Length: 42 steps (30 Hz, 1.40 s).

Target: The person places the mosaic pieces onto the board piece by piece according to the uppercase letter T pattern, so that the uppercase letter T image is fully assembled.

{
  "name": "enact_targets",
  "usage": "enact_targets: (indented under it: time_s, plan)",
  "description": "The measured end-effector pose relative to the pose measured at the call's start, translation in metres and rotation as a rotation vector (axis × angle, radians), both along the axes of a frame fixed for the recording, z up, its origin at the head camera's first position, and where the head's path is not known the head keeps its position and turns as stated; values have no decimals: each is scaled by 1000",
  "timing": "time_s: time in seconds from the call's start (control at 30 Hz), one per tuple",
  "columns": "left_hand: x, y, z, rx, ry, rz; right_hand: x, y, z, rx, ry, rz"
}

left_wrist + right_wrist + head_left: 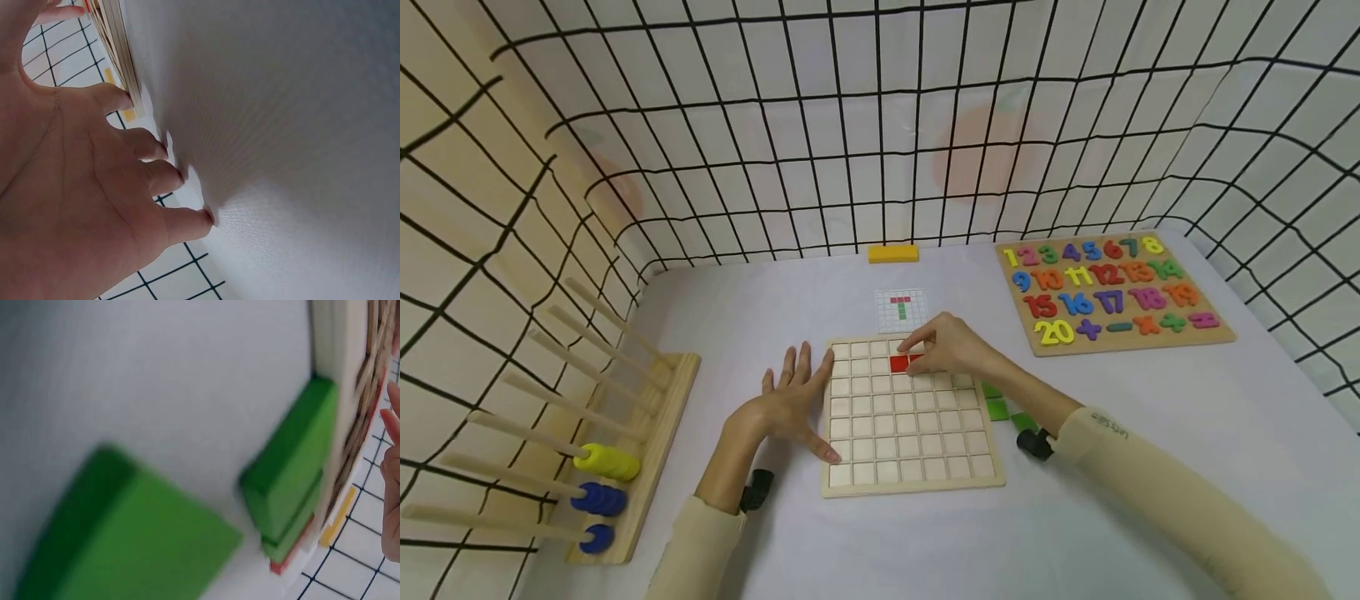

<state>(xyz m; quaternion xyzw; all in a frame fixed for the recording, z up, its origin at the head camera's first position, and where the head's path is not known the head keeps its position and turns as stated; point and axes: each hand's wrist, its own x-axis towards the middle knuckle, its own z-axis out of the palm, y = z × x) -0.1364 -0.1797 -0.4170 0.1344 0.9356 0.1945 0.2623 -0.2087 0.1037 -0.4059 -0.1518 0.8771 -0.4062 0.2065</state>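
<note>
A wooden grid board [887, 427] lies flat on the white table. One red square tile [898, 363] sits in a cell near its top edge. Against it is a second red tile [915, 359], which my right hand [955, 346] appears to pinch between thumb and index finger, partly hiding it. My left hand [786, 408] is spread at the board's left side, thumb and index finger touching its edge, the other fingertips on the cloth in the left wrist view. Several green tiles [997, 408] lie by the board's right edge, partly under my right forearm.
Above the board lies a pattern card [887, 321] with a red and green T. Farther back is a yellow block [892, 253]. A number puzzle [1026, 321] stands right, a peg abacus [662, 433] left. Black wire mesh [880, 117] encloses the back and sides.
</note>
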Motion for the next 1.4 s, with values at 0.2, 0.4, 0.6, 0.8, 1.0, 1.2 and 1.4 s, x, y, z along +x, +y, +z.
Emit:
enact_targets:
  time_s: [0.2, 0.4, 0.6, 0.8, 1.0, 1.2, 1.4]
  plan:
    - [2, 2, 4, -15, -4, 2, 0, 33, 13, 62, 31, -32]
    - [2, 3, 2, -27, -11, 0, 7, 79, 15, 139, 91, -57]
    - [4, 3, 6, -37, 0, 3, 16, 111, 10, 129, 37, -59]
    - [5, 3, 5, -41, 13, 2, 20, 125, 4, 69, -26, -45]
    - [3, 3, 5, -41, 14, -5, 18, 126, -2, 59, -49, -41]
    - [3, 3, 4, -49, 15, -6, 14, 123, -7, 61, -22, -15]
    - [4, 3, 5, -39, 11, -1, 14, 121, -7, 56, -29, -17]
